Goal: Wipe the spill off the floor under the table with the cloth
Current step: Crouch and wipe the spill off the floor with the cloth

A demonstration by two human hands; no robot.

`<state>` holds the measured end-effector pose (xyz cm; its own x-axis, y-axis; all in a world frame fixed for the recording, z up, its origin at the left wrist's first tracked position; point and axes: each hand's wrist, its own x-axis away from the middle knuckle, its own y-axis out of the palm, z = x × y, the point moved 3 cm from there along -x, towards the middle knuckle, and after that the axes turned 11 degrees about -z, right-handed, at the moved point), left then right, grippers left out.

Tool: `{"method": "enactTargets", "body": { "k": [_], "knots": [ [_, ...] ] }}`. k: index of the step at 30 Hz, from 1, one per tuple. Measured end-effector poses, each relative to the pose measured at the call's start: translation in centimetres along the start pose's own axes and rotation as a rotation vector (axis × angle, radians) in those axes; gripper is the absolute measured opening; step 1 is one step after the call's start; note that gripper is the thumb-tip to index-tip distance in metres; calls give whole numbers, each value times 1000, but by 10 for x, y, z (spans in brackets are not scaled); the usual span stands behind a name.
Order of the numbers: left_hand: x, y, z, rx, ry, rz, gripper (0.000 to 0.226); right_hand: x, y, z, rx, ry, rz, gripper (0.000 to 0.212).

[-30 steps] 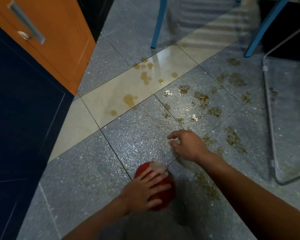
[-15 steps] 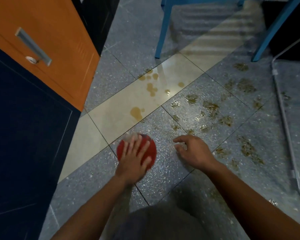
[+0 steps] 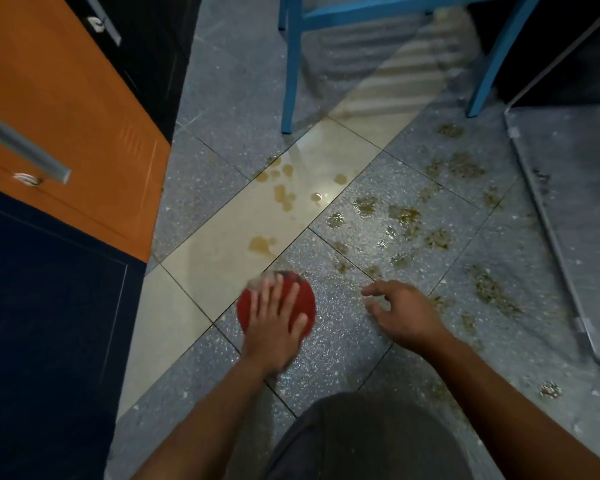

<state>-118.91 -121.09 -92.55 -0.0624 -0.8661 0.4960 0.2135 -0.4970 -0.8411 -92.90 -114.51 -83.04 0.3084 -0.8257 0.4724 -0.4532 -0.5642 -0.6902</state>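
Observation:
A round red cloth (image 3: 307, 303) lies flat on the grey speckled floor, with my left hand (image 3: 274, 327) pressed on top of it, fingers spread. My right hand (image 3: 400, 311) rests on the floor to the right of the cloth, fingers loosely apart and holding nothing. The brown spill (image 3: 404, 220) is scattered in blotches beyond both hands, across the grey tiles and the cream tile strip (image 3: 222, 244). One brown puddle (image 3: 262, 244) lies just past the cloth.
An orange locker door (image 3: 70, 133) and a dark blue cabinet (image 3: 49, 323) stand at the left. Blue table legs (image 3: 291, 67) rise at the top. A grey metal frame (image 3: 551, 230) lies on the floor at the right. My knee (image 3: 361, 441) is at the bottom.
My left hand slid the red cloth forward and leftward, from near my body up to the edge of the cream tile. The right hand stayed on the floor. The view shifted closer.

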Motion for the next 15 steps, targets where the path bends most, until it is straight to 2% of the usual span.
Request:
{"method": "enactTargets", "body": {
  "k": [2,4,6,8,11,13,15],
  "knots": [
    [46,25,-1,-102,233,-81,69,5,-3,7,-5,13,-2,24],
    [67,29,-32,-185,358,-144,72,12,-7,16,-11,36,0,25],
    [49,8,-67,-216,272,-157,76,19,-9,25,-4,63,15,26],
    [2,-23,-86,-138,52,-82,80,22,-8,31,13,73,18,26],
    [-70,-62,-71,52,-236,-16,82,22,-5,32,16,74,19,26],
    [-89,-61,-37,96,-230,-12,77,22,-3,31,16,70,24,27],
    [-70,-39,5,43,-67,0,72,24,-3,31,12,71,28,26]
  ]
}}
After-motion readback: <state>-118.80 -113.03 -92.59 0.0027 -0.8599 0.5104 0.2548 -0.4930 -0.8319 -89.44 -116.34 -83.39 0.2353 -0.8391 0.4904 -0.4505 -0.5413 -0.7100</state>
